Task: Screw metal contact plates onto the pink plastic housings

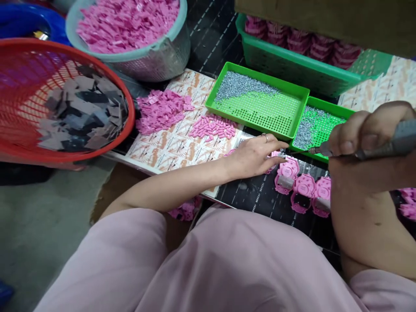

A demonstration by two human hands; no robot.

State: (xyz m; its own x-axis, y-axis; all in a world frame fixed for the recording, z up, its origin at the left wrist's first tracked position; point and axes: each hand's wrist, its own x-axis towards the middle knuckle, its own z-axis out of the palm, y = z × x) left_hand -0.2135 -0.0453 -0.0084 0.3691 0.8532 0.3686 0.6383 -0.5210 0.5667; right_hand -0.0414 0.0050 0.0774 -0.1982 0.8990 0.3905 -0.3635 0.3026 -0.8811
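Observation:
My left hand (253, 157) lies over a pink plastic part (274, 154) on the black bench mat (260, 195), with the thumb and fingers spread around it; most of the part is hidden. My right hand (367, 138) grips a grey electric screwdriver (386, 145), whose thin metal bit points left towards that part. Several similar pink parts (303, 186) stand in a row just below the bit. A shallow green tray of small screws (256, 99) lies above my left fingers, and a second screw tray (316, 128) sits beside my right hand.
Printed sheets (182, 147) hold loose pink pieces. A red basket (107, 73) holds dark sheets, and a grey colander (162, 60) holds pink pieces. Stacked pink parts fill a green basket (292, 69) at the back. My pale pink clothing fills the bottom.

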